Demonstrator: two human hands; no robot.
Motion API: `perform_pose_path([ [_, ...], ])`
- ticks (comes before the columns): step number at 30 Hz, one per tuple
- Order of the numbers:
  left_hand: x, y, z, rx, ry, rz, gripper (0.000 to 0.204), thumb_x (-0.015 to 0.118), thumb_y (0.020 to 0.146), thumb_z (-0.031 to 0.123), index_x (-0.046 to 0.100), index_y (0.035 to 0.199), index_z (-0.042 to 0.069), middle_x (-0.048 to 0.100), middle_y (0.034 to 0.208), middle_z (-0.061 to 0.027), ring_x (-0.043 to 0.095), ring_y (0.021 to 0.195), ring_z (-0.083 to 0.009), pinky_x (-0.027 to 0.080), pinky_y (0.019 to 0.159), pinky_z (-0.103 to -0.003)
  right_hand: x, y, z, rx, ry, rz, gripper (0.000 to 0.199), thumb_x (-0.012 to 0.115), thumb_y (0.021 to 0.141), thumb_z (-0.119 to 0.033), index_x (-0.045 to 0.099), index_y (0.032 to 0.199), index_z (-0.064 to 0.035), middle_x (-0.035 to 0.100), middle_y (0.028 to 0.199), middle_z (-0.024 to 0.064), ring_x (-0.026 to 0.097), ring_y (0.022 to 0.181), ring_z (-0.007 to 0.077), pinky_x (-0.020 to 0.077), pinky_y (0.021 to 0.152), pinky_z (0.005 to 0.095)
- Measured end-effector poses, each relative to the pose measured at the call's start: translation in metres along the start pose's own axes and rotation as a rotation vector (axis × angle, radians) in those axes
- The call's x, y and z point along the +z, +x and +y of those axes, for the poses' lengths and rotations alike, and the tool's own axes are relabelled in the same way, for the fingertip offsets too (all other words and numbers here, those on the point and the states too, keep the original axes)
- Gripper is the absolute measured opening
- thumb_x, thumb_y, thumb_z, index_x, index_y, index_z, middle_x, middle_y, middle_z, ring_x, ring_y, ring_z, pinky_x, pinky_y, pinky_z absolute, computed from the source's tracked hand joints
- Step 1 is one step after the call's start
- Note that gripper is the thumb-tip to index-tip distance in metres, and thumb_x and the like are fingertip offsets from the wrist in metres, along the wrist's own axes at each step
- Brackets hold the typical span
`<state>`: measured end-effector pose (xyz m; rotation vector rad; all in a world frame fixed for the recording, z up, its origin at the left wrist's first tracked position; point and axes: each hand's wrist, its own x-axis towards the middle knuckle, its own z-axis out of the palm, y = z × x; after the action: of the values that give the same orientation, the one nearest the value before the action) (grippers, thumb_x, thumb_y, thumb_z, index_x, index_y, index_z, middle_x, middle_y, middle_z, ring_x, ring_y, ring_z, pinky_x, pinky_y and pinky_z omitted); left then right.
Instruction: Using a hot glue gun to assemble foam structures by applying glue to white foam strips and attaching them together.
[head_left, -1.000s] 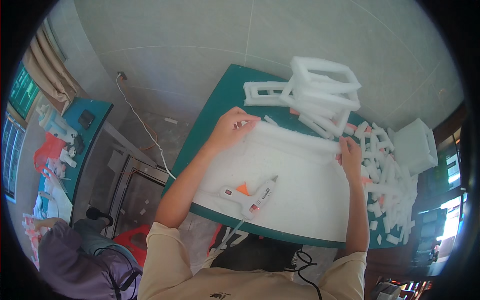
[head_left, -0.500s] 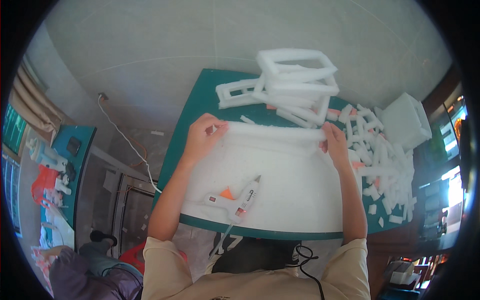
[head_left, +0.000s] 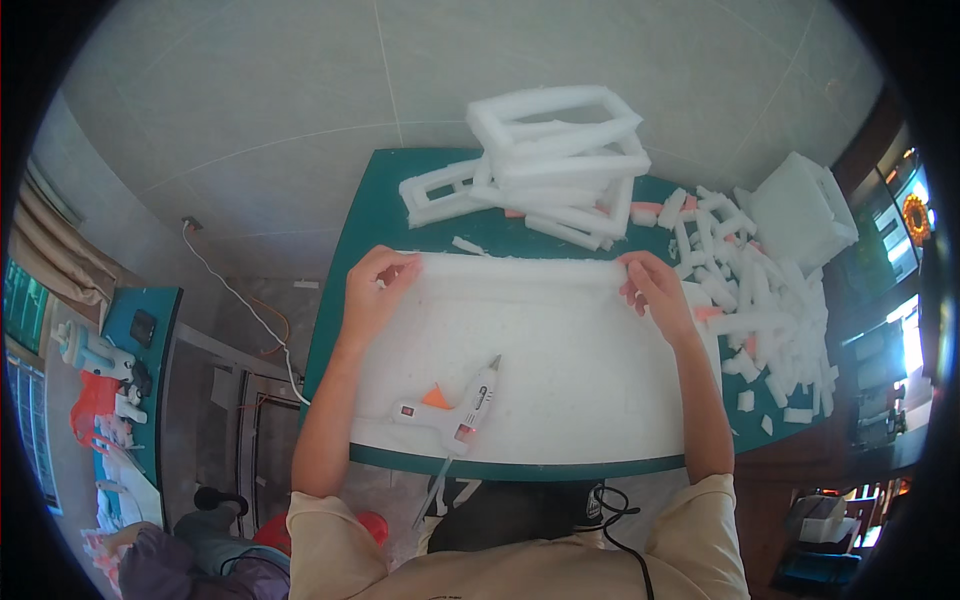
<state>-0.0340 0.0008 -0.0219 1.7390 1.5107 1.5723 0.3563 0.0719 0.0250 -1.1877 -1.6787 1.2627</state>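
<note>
A long white foam strip (head_left: pixel 520 272) stretches between my two hands at the far edge of a white foam sheet. My left hand (head_left: pixel 378 285) pinches its left end between thumb and fingers. At the other end, my right hand (head_left: pixel 652 285) grips the strip with bent fingers. On the white sheet (head_left: pixel 580 390), nearer to me, lies a white glue gun (head_left: pixel 465 410) with an orange trigger, its nozzle pointing away to the upper right. Whether the strip rests on the sheet or hangs just above it, I cannot tell.
Stacked white foam frames (head_left: pixel 560 140) stand at the back of the green table (head_left: pixel 345 215). A heap of foam offcuts (head_left: pixel 745 290) and a white foam block (head_left: pixel 803 212) lie on the right. A white cable (head_left: pixel 240 290) runs down at left. Another person (head_left: pixel 200 560) sits at lower left.
The foam strip has come slightly nearer and lower, and both hands have moved with it. The view has shifted a little. The glue gun still lies on the sheet.
</note>
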Motion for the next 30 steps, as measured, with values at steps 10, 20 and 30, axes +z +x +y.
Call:
perform_pose_path([
  [10,-0.002,-0.004,0.003,-0.048,0.006,-0.006,0.011,0.072,0.083,0.008,0.072,0.093,0.004,0.058,0.075,-0.0005,0.049,0.064,-0.0076,0.039,0.059,-0.022,0.0,-0.012,0.025,-0.089,0.202,-0.026,0.036,0.057,0.084,-0.004,0.058,0.12,-0.0043,0.056,0.084,0.0009,0.051,0.07,0.0068,0.0392,0.051,0.02],
  [20,-0.001,-0.004,0.006,-0.068,0.007,-0.015,0.01,0.07,0.086,0.008,0.072,0.094,0.003,0.06,0.077,-0.0006,0.053,0.066,-0.0063,0.04,0.06,-0.021,0.0,-0.005,0.06,-0.161,0.195,0.359,0.015,0.056,0.09,-0.005,0.062,0.104,-0.003,0.054,0.072,-0.0013,0.051,0.063,0.0068,0.0406,0.052,0.0216],
  [30,-0.001,-0.005,0.008,-0.134,-0.016,-0.006,0.012,0.07,0.086,0.011,0.072,0.096,0.003,0.063,0.078,-0.0003,0.058,0.07,-0.006,0.043,0.063,-0.021,0.009,-0.005,0.066,-0.156,-0.193,0.372,0.015,0.054,0.093,-0.008,0.063,0.103,-0.0033,0.056,0.074,-0.0011,0.051,0.067,0.0049,0.0428,0.055,0.0211],
])
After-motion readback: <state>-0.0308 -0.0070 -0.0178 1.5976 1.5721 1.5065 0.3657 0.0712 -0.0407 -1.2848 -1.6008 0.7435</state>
